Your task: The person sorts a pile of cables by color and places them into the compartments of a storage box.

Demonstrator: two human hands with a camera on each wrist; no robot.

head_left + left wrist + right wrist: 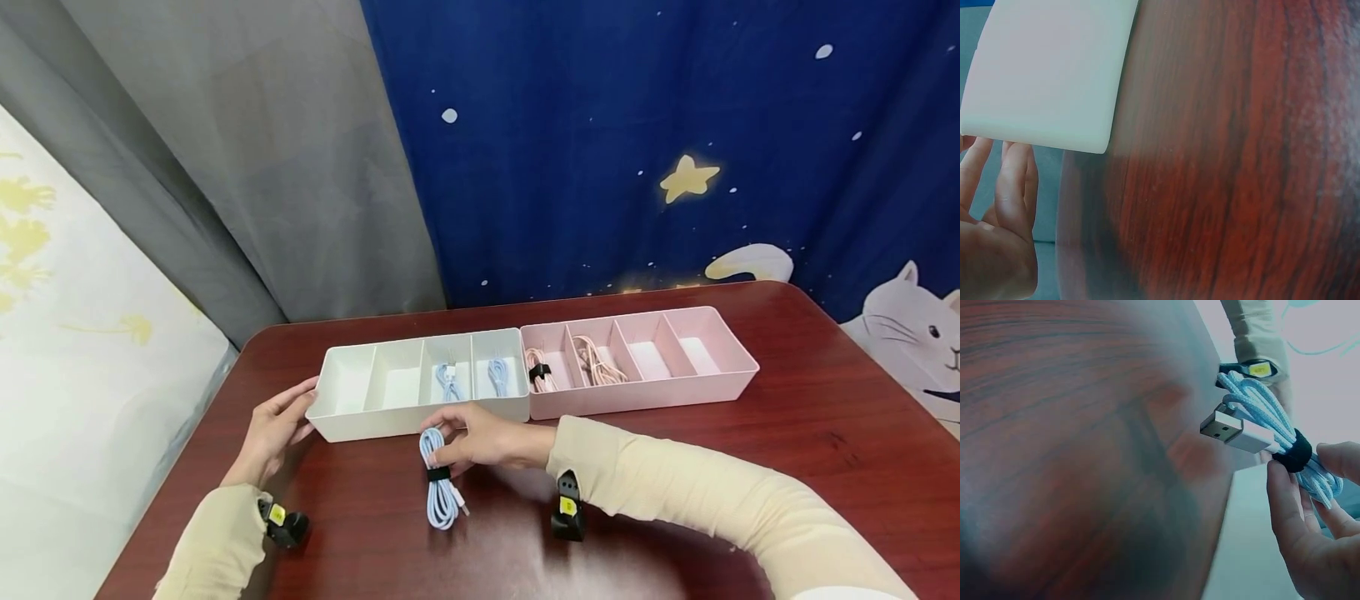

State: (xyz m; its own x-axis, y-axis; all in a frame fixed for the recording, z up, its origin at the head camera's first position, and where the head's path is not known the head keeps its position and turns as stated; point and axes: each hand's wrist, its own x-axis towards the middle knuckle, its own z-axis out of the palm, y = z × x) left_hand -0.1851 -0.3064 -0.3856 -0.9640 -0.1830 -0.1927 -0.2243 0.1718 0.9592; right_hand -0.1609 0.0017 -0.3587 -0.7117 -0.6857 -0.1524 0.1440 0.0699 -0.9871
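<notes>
My right hand (480,437) pinches a coiled light-blue USB cable (442,504) between thumb and fingers, in front of the white divided box (420,418). A black strap (1295,452) binds the coil. Its USB plug (1222,427) sticks out in the right wrist view. At the box's left end, my left hand (273,429) touches the end wall with mostly straight fingers; their tips are partly hidden by the box in the left wrist view. Two compartments of the white box hold smaller blue cables (448,383).
A pink divided box (637,398) adjoins the white box's right end. Pink cables (596,367) lie in two of its compartments, one bundle with a black strap (538,372). Both stand on a dark red wooden table (795,467), with curtains (570,167) behind.
</notes>
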